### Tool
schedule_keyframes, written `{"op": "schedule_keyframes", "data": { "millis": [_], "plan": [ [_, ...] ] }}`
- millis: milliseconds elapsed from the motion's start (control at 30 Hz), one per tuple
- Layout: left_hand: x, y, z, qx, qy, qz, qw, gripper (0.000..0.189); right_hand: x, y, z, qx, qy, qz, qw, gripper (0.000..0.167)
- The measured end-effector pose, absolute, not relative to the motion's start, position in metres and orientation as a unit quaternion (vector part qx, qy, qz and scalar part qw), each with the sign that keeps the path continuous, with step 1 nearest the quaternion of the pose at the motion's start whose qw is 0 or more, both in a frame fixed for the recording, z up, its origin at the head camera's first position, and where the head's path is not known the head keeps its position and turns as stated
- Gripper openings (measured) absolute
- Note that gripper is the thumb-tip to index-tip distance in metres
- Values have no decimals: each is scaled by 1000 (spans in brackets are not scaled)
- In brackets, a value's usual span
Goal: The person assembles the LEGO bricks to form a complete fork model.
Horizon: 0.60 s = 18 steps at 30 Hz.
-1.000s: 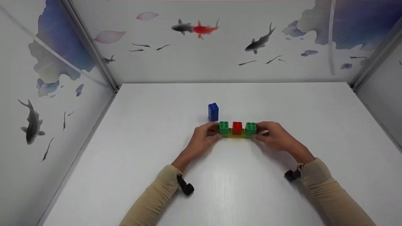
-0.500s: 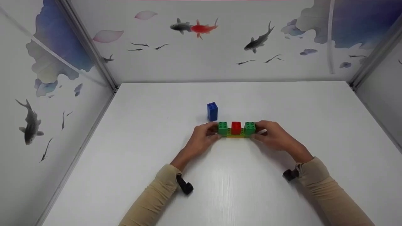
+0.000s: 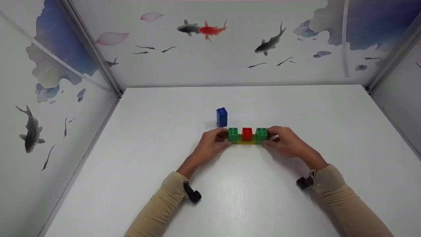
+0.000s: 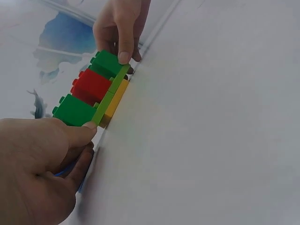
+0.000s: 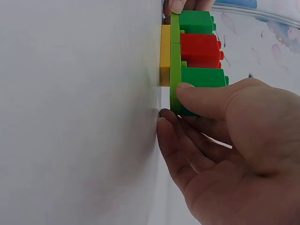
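Both hands grip a low toy building-block assembly, one at each end. A yellow block (image 5: 165,56) forms its bottom, under a layer of flat lime-green plates (image 5: 175,65). On top stand a red block (image 3: 247,134) in the middle and a green block at either end, the left one (image 3: 233,135) and the right one (image 3: 261,135). My left hand (image 3: 210,144) pinches the left end, thumb on the near side. At the right end, my right hand (image 3: 286,142) pinches with its thumb on the lime plate and green block. The far fingers are partly hidden.
A tall blue block (image 3: 222,117) stands upright behind the assembly's left end, close to the left fingers. The white table (image 3: 236,191) meets walls printed with fish on the left and at the back.
The hands keep their grip on the assembly, which stays in place. Only a slight leftward shift of the whole head view shows.
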<state>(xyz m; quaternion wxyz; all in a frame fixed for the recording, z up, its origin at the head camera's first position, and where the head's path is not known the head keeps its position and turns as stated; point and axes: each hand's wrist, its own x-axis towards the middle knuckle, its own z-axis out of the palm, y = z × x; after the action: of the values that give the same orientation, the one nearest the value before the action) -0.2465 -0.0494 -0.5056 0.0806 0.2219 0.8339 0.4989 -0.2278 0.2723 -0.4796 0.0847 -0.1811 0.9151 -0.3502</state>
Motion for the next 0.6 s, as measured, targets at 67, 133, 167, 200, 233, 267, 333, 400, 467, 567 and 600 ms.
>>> {"op": "schedule_keyframes", "data": {
  "millis": [67, 133, 167, 200, 233, 267, 333, 400, 467, 567, 600],
  "plan": [
    [-246, -50, -505, 218, 835, 499, 80, 45, -227, 273, -480, -184, 915, -351, 81, 39],
    [-246, -49, -503, 214, 839, 496, 64, 48, -226, 273, -480, -190, 913, -353, 77, 37],
    [-247, -48, -501, 213, 840, 497, 49, 50, -226, 273, -480, -191, 913, -352, 76, 37],
    [-247, -48, -498, 212, 839, 501, 30, 52, -226, 273, -479, -190, 914, -351, 76, 37],
    [-248, -47, -496, 211, 836, 506, 6, 53, -226, 272, -479, -190, 914, -350, 77, 37],
    [-249, -46, -493, 212, 832, 513, -21, 52, -226, 272, -479, -191, 914, -350, 77, 38],
    [-253, -45, -487, 217, 819, 525, -80, 46, -227, 271, -478, -191, 914, -350, 79, 38],
    [-257, -45, -481, 213, 813, 526, -133, 37, -227, 270, -478, -193, 913, -351, 81, 39],
    [-262, -45, -477, 198, 817, 515, -167, 34, -227, 270, -478, -191, 913, -351, 84, 40],
    [-271, -44, -477, 166, 834, 494, -181, 40, -227, 272, -479, -186, 913, -353, 86, 40],
    [-274, -43, -478, 156, 839, 490, -179, 43, -227, 273, -479, -185, 913, -353, 85, 40]
  ]
}}
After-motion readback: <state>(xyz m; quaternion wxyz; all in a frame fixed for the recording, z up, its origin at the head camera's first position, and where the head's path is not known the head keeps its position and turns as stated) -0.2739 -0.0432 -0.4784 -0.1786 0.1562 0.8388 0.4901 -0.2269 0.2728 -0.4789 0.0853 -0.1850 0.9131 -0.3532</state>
